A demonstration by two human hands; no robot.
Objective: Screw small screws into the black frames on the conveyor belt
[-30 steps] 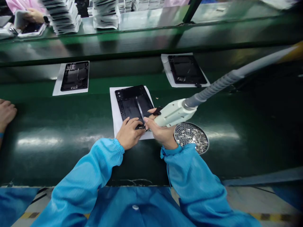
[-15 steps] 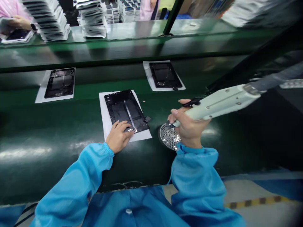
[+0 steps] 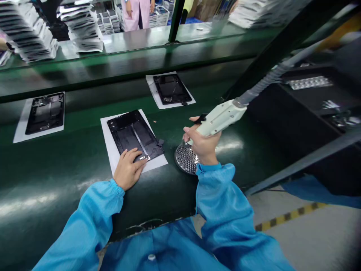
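Note:
A black tablet back frame (image 3: 134,134) lies on a white sheet (image 3: 108,145) on the green conveyor belt. My left hand (image 3: 128,169) rests flat on the frame's near edge, fingers stretched out. My right hand (image 3: 200,143) is wrapped round a pale electric screwdriver (image 3: 218,117) on a grey hose (image 3: 267,81). The tool's tip points down into a round metal dish of screws (image 3: 184,161) just right of the sheet.
Two more black frames on white sheets lie on the belt, one at far left (image 3: 45,113), one behind (image 3: 171,89). Stacks of trays (image 3: 80,28) stand on the rear shelf. A dark rack (image 3: 310,98) is at right. A person in pink (image 3: 138,13) stands behind.
My right hand has carried the screwdriver off the frame and to the right, over the screw dish. My left hand stays on the frame. My view has swung rightward.

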